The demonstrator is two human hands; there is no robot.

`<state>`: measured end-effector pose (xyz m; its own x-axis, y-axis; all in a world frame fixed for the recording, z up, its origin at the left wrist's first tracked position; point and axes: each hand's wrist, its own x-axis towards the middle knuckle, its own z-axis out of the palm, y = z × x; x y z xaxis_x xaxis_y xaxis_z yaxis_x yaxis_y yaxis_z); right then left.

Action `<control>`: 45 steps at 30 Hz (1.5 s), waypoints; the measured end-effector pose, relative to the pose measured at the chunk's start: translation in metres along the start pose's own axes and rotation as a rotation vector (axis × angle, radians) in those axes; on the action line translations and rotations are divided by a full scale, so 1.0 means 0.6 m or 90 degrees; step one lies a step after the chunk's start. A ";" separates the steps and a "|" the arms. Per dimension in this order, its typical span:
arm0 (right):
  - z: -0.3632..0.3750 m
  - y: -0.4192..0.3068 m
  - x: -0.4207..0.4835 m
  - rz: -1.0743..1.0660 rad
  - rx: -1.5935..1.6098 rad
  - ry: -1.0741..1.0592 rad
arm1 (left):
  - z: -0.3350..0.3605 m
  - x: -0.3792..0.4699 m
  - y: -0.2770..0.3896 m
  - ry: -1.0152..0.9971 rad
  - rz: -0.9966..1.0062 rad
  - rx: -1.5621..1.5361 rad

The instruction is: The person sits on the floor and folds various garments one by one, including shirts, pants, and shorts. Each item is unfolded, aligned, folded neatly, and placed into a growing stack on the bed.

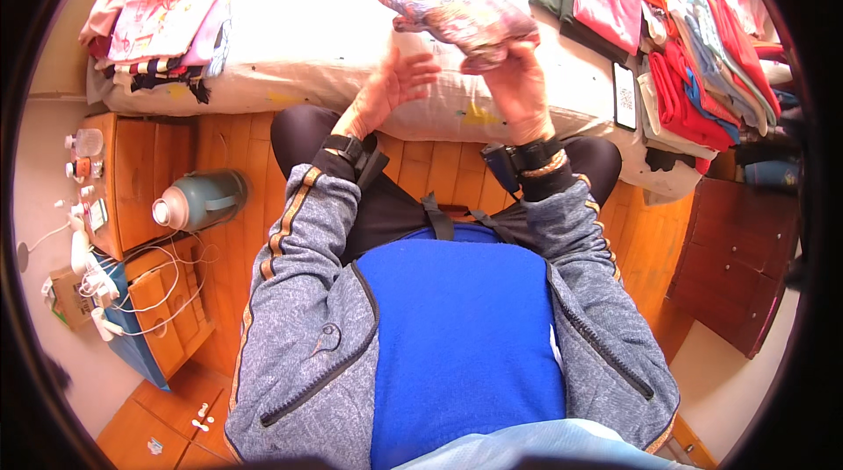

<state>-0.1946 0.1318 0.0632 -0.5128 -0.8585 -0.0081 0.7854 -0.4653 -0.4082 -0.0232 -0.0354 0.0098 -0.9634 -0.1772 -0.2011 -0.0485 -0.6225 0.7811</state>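
A patterned, multicoloured piece of folded fabric point(458, 15) is held up over the front part of the bed point(309, 28). My right hand point(517, 91) grips its lower right corner, the thumb and fingers closed around the cloth. Just below the fabric's left end is my left hand point(398, 81), palm turned inward and fingers apart, with nothing in it. A strapped black device sits on each wrist. The fabric is blurred, so its kind of garment cannot be made out.
Folded clothes point(161, 22) are stacked at the bed's left, and more folded clothes point(698, 68) lie at the right beside a smartphone point(624, 96). A thermos flask point(201, 200) stands on the floor by a wooden cabinet point(141, 173); white cables point(171, 279) hang nearby. At right stands a dark cabinet point(731, 259).
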 end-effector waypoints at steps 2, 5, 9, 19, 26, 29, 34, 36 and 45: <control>-0.039 0.038 -0.036 0.052 -0.259 0.221 | -0.010 0.003 0.001 0.078 -0.004 -0.054; -0.070 0.081 -0.082 0.008 -0.666 0.439 | -0.015 0.006 -0.007 0.153 -0.021 -0.057; -0.042 0.075 -0.084 -0.447 -1.324 0.213 | -0.016 0.010 -0.010 0.136 -0.020 -0.081; 0.003 0.116 0.007 -0.221 -1.417 0.051 | -0.025 0.012 -0.013 0.122 -0.051 -0.096; -0.035 -0.069 -0.003 -0.179 -0.458 0.258 | -0.014 0.018 -0.013 0.179 -0.039 0.010; -0.092 -0.118 -0.060 -0.274 -0.386 0.242 | -0.007 0.025 -0.016 0.151 -0.009 0.111; -0.187 -0.124 -0.105 -0.264 -0.626 0.576 | -0.004 0.039 -0.023 0.156 -0.009 0.223; -0.183 -0.121 -0.107 -0.362 -0.924 0.593 | -0.003 0.045 -0.025 0.162 -0.011 0.220; -0.116 -0.030 -0.042 -0.190 -1.629 0.263 | 0.022 0.085 -0.017 0.102 0.022 0.274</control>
<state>-0.2199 0.1770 0.0069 -0.7044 -0.6637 0.2517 -0.7060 0.6919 -0.1513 -0.0753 -0.0281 -0.0006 -0.9152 -0.3288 -0.2330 -0.1545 -0.2476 0.9565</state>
